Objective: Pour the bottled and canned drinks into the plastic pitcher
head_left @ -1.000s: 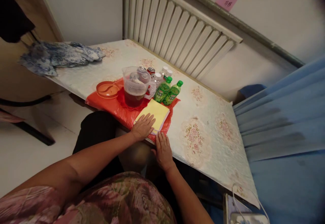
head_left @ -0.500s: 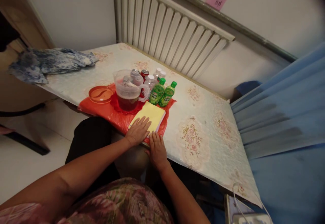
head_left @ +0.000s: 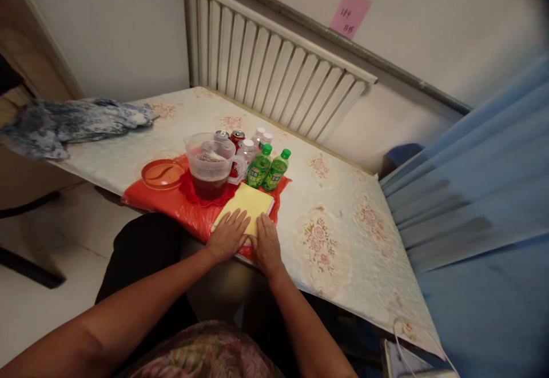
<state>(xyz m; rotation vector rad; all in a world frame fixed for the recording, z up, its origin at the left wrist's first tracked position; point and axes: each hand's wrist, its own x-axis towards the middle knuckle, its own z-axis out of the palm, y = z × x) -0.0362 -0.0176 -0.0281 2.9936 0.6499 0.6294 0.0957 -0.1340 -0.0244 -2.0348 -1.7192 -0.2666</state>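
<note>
A yellow rectangular pad (head_left: 253,199) with a pale side edge lies near the table's front edge. Whether it is paper or cloth I cannot tell. My left hand (head_left: 228,235) rests flat on its lower left part, fingers spread. My right hand (head_left: 268,245) lies along its lower right edge, fingers stretched out and thumb near the left hand. Under the pad is a red plastic sheet (head_left: 150,196). Just behind stand two green-capped drink bottles (head_left: 275,173) and a clear plastic jug (head_left: 209,167) of dark liquid on a red scalloped dish (head_left: 189,190).
An orange round lid or tray (head_left: 162,175) sits left of the jug. Behind it are cans (head_left: 237,136) and white-capped bottles (head_left: 246,150). Blue-patterned cloth (head_left: 94,120) lies at the table's left end. A radiator (head_left: 274,63) runs behind; a blue curtain (head_left: 472,195) hangs at right.
My right hand has slid up from the pad's lower corner onto its right edge. My left hand stays flat on the pad. The camera view has shifted slightly.
</note>
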